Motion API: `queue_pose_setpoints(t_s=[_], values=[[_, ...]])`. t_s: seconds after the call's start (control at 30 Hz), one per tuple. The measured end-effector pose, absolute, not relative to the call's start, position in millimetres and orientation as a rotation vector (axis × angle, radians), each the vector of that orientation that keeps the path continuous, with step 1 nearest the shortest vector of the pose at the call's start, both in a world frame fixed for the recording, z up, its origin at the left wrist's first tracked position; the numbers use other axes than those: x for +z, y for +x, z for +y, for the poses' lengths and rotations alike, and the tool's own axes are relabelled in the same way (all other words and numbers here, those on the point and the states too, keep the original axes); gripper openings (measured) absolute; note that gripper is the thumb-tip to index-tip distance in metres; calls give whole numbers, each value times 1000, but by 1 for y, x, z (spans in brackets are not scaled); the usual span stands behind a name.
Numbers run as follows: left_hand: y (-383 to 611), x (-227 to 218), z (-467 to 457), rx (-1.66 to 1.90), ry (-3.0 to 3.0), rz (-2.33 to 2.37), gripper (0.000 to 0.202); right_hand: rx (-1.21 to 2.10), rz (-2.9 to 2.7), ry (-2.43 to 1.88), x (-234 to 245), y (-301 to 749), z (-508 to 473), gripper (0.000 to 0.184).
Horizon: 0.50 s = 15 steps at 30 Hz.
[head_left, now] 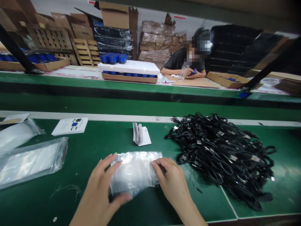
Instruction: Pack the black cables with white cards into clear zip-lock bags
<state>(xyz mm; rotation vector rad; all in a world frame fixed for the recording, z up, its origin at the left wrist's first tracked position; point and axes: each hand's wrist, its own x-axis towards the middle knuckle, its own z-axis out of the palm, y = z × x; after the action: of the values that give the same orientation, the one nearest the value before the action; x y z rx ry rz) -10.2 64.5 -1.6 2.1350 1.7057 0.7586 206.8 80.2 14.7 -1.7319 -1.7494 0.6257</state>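
Observation:
A stack of clear plastic bags [134,174], slightly fanned out, is between my two hands above the green table. My left hand [103,185] grips its left side, thumb below and fingers along the upper edge. At the right edge, my right hand [170,175] pinches the bags between thumb and fingers. Just beyond the stack, a small bundle of folded white leaflets [138,135] stands partly opened on the table. To the right of my right hand lies a large heap of black USB cables [218,153].
Larger plastic bag packs [30,163] lie at the left, near a printed white booklet stack [70,126]. Behind a raised green ledge [141,88], a co-worker [184,62] handles a blue item. Blue containers [113,58] sit on a white foam board [131,67].

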Motion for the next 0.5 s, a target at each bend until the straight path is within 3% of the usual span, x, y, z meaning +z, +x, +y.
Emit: queue_pose_setpoints(t_s=[0.1, 0.17, 0.27, 0.5], values=[[-4, -11, 62, 608, 2404, 1623, 91, 668, -1693, -1773, 15, 209, 78, 27], [-6, -15, 69, 543, 2417, 1681, 92, 874, -1578, -1716, 14, 211, 76, 22], [-14, -15, 81, 500, 2475, 1692, 79, 1248, -1333, -1522, 13, 211, 74, 13], [-13, 11, 59, 861, 2444, 1558, 26, 1588, -965, -1231, 13, 191, 65, 40]])
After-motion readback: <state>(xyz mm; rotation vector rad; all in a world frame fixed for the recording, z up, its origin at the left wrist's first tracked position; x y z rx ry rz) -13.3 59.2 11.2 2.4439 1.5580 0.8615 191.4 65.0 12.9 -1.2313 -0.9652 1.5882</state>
